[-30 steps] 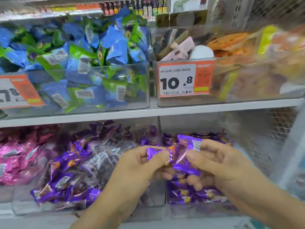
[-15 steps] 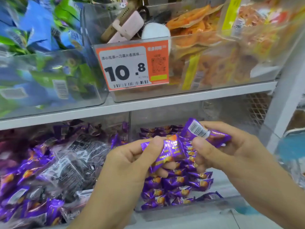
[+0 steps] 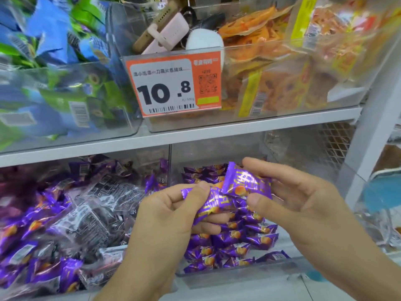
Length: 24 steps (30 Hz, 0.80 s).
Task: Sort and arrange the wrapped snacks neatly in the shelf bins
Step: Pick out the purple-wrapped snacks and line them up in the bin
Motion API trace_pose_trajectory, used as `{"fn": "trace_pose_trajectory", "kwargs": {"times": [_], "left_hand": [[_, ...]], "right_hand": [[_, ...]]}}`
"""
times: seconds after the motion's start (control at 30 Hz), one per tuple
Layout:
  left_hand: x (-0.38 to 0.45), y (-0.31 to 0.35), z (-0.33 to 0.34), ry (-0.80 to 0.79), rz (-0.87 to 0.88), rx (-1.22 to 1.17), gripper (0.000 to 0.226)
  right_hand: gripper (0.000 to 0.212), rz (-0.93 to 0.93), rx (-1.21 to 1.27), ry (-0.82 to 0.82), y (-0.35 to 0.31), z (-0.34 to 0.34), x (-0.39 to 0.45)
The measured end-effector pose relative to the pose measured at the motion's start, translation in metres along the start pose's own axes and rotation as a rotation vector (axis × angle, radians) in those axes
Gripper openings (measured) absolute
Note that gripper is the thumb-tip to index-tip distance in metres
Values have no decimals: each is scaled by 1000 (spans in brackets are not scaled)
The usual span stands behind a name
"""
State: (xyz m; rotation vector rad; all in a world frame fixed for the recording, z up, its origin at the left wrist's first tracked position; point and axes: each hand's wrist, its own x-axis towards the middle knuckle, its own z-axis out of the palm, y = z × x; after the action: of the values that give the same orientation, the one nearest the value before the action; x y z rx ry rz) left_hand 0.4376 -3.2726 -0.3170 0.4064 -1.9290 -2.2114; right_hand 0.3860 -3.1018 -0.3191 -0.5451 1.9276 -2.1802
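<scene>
Both raised over bin (image 3: 227, 276): left hand (image 3: 171, 216), right hand (image 3: 303, 205) each pinching purple snack.

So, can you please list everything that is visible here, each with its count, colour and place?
held snack packets: two, purple, one in each hand
loose snacks: many, purple, lower right bin
mixed packets: many, purple and clear-black, lower left bin
blue-green packets: many, upper left bin
orange packets: several, upper right bin
price tag: one, orange-white, upper right bin front
pink device: one, upper right bin
left hand: pinches a packet
right hand: holds the other
</scene>
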Motion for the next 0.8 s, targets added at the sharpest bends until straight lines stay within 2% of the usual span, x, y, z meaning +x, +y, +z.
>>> {"fn": "trace_pose_trajectory", "kwargs": {"times": [0.07,0.17,0.33,0.5,0.67,0.8], "left_hand": [[-1,-1,0,8,8,8,25],[-2,-4,0,28,14,28,23],[-3,-5,0,37,22,22,22],[-3,-5,0,35,-1,27,31],[-4,-9,-1,14,-5,11,34],[-5,-10,0,-20,-75,-103,49]], "right_hand": [[49,10,18,-1,2,-1,0],[40,44,10,-15,2,-1,0],[39,57,-56,-21,-3,0,-4],[31,112,-55,1,-12,-6,-1],[49,105,-125,11,-17,-16,4],[30,106,-105,22,-15,-16,6]]}}
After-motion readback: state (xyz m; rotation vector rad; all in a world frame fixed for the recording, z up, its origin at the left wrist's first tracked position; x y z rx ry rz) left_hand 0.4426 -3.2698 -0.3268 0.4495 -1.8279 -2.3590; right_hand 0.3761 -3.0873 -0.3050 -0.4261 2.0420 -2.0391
